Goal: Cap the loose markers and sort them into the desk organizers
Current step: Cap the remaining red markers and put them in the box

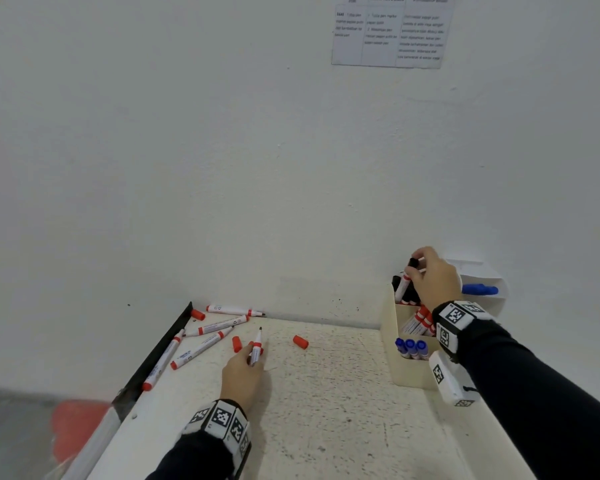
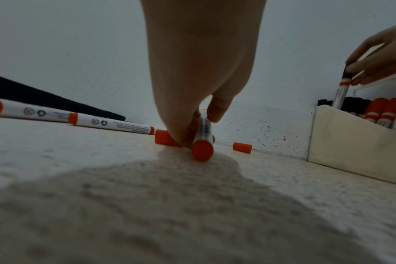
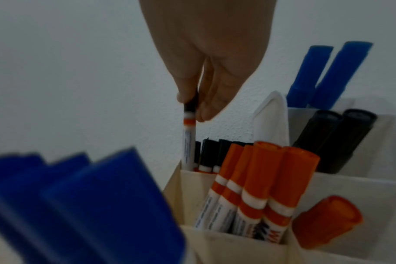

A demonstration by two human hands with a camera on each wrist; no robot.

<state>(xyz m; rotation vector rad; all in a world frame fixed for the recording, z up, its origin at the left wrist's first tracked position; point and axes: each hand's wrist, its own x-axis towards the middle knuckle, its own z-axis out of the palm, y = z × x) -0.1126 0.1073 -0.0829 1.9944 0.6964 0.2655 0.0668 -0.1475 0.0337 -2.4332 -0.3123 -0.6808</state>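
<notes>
My left hand (image 1: 248,367) pinches an uncapped red marker (image 1: 256,346) low over the table, its tip pointing at the wall; in the left wrist view its red butt end (image 2: 202,151) touches the surface. My right hand (image 1: 430,277) holds a black-capped marker (image 1: 405,280) by its cap, upright, with its lower end in the far compartment of the cream organizer (image 1: 404,374) among black-capped markers (image 3: 215,151). Red-capped markers (image 3: 255,182) fill the middle compartment, blue-capped ones (image 1: 411,347) the near one. Several uncapped red markers (image 1: 201,348) and loose red caps (image 1: 300,341) lie on the table.
A black strip (image 1: 156,355) borders the table's left edge. The white wall (image 1: 257,168) stands right behind the table, with a printed sheet (image 1: 392,29) taped on it. A second white organizer (image 1: 482,289) holding blue and black markers stands behind the cream one.
</notes>
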